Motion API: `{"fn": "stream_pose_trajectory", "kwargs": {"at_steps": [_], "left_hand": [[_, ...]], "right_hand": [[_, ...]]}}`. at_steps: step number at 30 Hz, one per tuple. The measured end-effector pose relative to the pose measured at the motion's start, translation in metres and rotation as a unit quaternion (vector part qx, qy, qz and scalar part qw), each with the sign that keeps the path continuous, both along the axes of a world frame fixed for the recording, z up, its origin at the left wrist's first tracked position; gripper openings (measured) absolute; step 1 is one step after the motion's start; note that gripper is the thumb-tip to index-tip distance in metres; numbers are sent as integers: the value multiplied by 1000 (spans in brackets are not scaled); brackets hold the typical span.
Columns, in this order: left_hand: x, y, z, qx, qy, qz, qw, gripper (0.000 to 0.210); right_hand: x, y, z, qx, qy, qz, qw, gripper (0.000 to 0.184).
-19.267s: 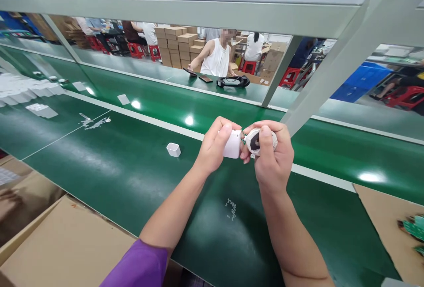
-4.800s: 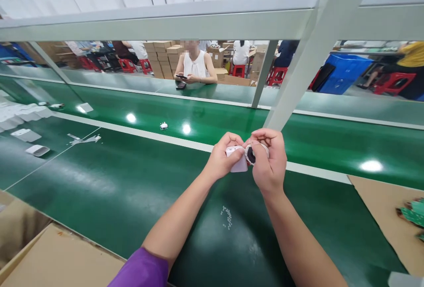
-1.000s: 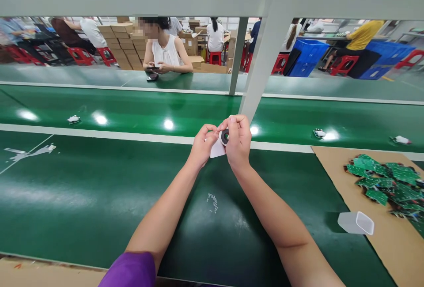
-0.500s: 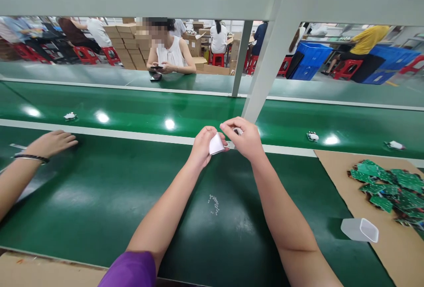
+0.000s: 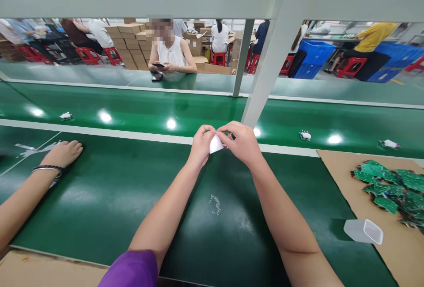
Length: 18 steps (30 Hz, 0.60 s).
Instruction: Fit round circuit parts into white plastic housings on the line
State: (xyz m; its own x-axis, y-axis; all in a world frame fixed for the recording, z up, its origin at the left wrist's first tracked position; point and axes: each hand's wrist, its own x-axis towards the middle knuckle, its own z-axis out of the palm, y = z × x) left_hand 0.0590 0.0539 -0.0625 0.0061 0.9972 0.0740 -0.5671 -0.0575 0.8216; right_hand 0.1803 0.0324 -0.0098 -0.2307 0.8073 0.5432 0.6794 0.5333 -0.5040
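One green counter [image 5: 106, 198] runs before me, with a brown cardboard sheet [image 5: 341, 168] over its right end and a heap of circuit boards [image 5: 391, 185] on that. A co-worker's hand [image 5: 62, 154], wearing a bracelet, is near the far left corner. The person's right hand [image 5: 241, 143] is curled on a dark part [image 5: 232, 136], mostly hidden, thumb and finger narrowly pinched. The left hand [image 5: 201, 145] grips a white piece [image 5: 216, 145], raised by the far edge; the hands nearly meet there. A translucent cup [image 5: 362, 231] lies sideways across the sheet's left edge. Tiny pale bits [image 5: 217, 203] sit midway between near and far edges.
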Motion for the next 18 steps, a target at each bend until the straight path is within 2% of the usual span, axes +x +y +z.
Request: {"fn": "stream_pose_trajectory", "kwargs": {"at_steps": [13,18], "left_hand": [[-2,-2,3,16,36,40,998,11],[0,8,-1,29,59,45,997,7]], "right_hand": [[1,0,-3,63,-31,14,997,14],[2,8,-6,85,-52,6,995,17]]}}
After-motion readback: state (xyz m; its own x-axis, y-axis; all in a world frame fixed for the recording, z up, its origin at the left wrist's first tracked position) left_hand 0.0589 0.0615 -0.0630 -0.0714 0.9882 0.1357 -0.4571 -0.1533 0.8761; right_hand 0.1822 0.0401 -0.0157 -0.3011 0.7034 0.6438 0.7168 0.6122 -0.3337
